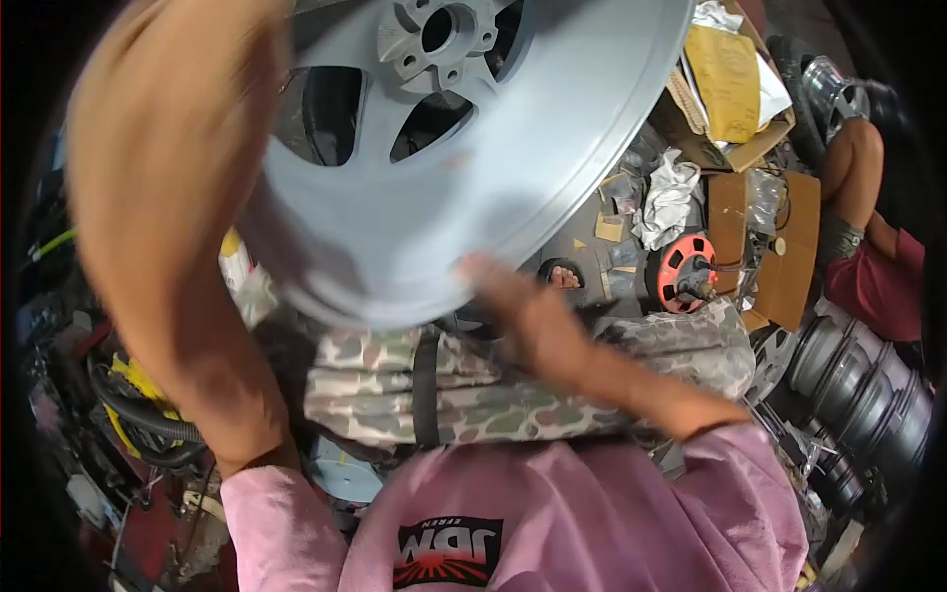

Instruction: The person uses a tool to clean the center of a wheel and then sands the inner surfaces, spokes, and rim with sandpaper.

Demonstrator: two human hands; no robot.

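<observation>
A large grey alloy wheel (375, 212) fills the upper middle, tilted, with its spokes and hub at the top. My right hand (493, 286), blurred by motion, is at the wheel's lower right rim; its fingers are smeared and I cannot make out their hold. The other forearm rises at the left across the wheel's left side, and its hand lies beyond the top edge of the view. Below the wheel, camouflage cloth (513, 395) with a black strap covers my lap.
At the right are a cardboard box (779, 148) with papers, a red cable reel (688, 273), crumpled white cloth (670, 199) and stacked rims (858, 385). Another person's bent leg (853, 173) shows at far right. Black hoses (148, 419) and clutter lie left.
</observation>
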